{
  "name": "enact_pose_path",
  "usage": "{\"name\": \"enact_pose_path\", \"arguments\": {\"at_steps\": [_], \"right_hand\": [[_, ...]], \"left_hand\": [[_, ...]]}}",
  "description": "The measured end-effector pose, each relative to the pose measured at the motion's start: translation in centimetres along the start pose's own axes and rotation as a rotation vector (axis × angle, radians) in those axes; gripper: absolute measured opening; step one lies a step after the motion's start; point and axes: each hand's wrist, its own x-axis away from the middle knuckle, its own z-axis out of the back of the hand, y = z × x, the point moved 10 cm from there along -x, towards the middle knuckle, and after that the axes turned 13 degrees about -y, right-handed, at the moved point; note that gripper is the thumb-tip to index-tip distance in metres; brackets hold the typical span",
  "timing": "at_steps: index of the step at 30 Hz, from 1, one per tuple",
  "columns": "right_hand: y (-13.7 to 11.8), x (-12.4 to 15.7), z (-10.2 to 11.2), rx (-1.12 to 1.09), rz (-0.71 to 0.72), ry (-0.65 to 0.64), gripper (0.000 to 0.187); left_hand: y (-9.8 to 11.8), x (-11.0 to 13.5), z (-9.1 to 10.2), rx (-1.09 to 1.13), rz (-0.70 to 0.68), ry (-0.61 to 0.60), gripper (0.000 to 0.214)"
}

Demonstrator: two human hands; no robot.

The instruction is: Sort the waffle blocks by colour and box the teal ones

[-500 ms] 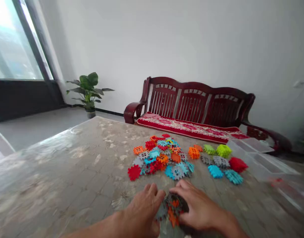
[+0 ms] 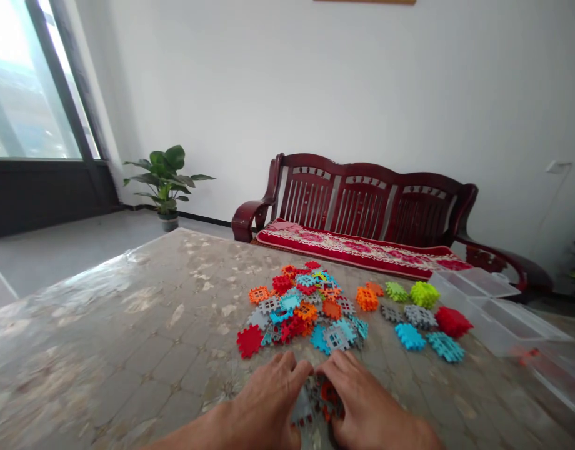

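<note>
Grey tile (image 2: pixel 302 409) in my left hand (image 2: pixel 272 395), orange-and-grey cluster (image 2: pixel 329 394) in my right hand (image 2: pixel 360 400)

My fingers curl in narrowly about both pieces, side by side at the worktop (image 2: pixel 175 356); my right hand partly hides the cluster. Just beyond lies a heap of notched tiles (image 2: pixel 290 303), with stacked tiles (image 2: pixel 421 317) to its right.

No readable text, labels, brands, numbers or signs anywhere in view; nothing legible to transcribe.
</note>
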Motion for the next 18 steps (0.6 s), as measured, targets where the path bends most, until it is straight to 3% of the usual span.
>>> {"name": "enact_pose_path", "arguments": {"at_steps": [5, 9, 13, 16, 18], "right_hand": [[0.9, -0.4, 2.2, -0.066, 0.027, 0.121, 0.048], [2.6, -2.1, 6.9, -0.058, 0.023, 0.291, 0.054], [4.3, -5.4, 11.6, -0.026, -0.012, 0.450, 0.055], [5.1, -7.8, 13.2, -0.070, 0.044, 0.496, 0.055], [5.9, -8.4, 13.5, -0.108, 0.086, 0.512, 0.057]], "left_hand": [[-0.5, 0.0, 2.7, 0.002, 0.016, 0.066, 0.057], [-1.7, -1.2, 7.1, -0.058, 0.069, 0.201, 0.050], [-3.7, -3.9, 11.6, -0.098, 0.153, 0.315, 0.050], [-4.9, -5.7, 13.8, -0.103, 0.183, 0.365, 0.048], [-5.1, -5.9, 14.5, -0.105, 0.181, 0.395, 0.058]]}}
